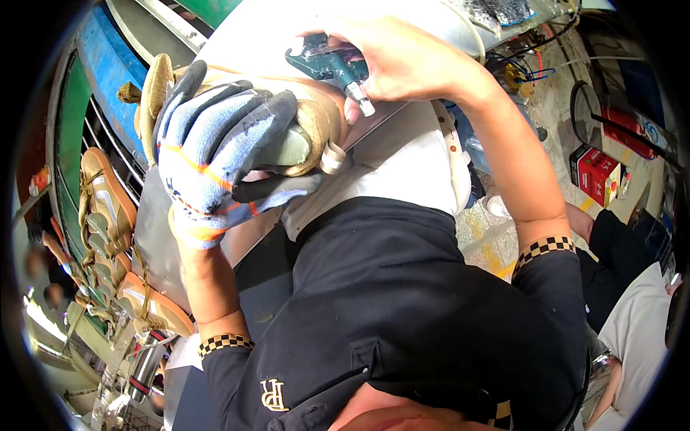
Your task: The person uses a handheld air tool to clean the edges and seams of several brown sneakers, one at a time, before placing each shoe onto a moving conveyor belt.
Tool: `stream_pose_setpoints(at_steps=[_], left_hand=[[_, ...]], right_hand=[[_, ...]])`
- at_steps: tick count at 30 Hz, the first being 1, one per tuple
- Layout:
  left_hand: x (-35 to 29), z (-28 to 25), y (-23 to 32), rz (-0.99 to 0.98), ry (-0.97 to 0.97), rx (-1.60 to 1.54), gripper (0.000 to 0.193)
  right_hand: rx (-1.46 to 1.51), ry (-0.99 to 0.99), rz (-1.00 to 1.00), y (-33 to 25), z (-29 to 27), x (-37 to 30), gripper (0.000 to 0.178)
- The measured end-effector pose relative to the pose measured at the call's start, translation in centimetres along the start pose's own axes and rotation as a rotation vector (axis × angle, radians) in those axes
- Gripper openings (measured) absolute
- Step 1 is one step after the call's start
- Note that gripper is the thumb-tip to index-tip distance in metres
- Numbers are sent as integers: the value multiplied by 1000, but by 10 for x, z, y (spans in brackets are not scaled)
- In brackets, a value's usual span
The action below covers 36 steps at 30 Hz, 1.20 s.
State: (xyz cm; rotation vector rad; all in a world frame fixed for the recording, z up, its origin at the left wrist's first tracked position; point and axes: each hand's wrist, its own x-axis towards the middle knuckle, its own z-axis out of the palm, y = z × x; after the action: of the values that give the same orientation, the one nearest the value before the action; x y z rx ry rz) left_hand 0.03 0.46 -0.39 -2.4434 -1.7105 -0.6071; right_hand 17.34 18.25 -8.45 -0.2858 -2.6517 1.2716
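Left hand (pixel 215 154): gloved, gripping tan shoe (pixel 316 99) at the worktop (pixel 248 34) | Right hand (pixel 395 63): bare, holding dark-green tool (pixel 327 66) close by | Step: apparently tool work on shoe | Next: likely calls for steady shoe, careful aim

The gloved left hand (pixel 224 140) (upper left) hides much of the tan shoe (pixel 328 117); the right hand (pixel 402 61) covers part of the green tool (pixel 322 66). At lower right, the edge crops 1 person (pixel 638 327).
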Motion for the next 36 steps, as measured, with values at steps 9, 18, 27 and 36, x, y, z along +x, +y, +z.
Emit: stream_pose_setpoints(at_steps=[9,18,27,36], left_hand=[[-12,16,-3,-9,114,77,42],[-13,10,10,-117,62,95,55],[-27,23,47,-335,243,11,50],[-58,22,52,-332,320,-6,27]], right_hand=[[-148,105,-186,-2,9,10,85],[177,67,21,6,10,-18,92],[277,165,130,4,2,-51,61],[703,226,207,-69,48,-114,45]])
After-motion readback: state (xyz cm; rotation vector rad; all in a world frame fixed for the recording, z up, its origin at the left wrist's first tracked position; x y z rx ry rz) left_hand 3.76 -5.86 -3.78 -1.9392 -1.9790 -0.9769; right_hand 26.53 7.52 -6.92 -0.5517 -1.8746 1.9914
